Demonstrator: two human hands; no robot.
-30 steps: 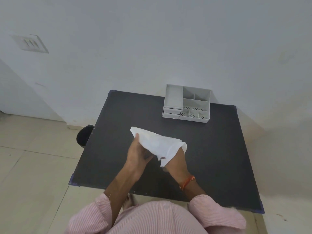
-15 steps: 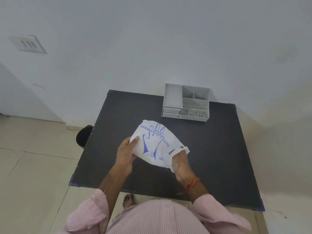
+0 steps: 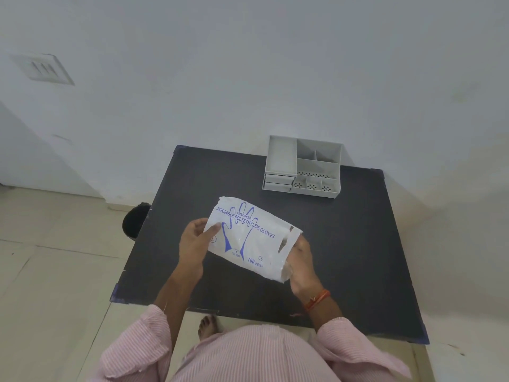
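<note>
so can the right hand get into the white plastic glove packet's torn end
Probably yes: the right hand holds the white plastic glove packet at its torn end, the left hand grips the other end, nothing between.

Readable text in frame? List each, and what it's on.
"EMBOSSED": glove packet, above the main line.
"DISPOSABLE POLYETHYLENE GLOVES": same packet, across the front.
"100 PIECES": packet, lower part.
"CE": just above that.
Tiny print left of "100 PIECES": too small to read.
</note>
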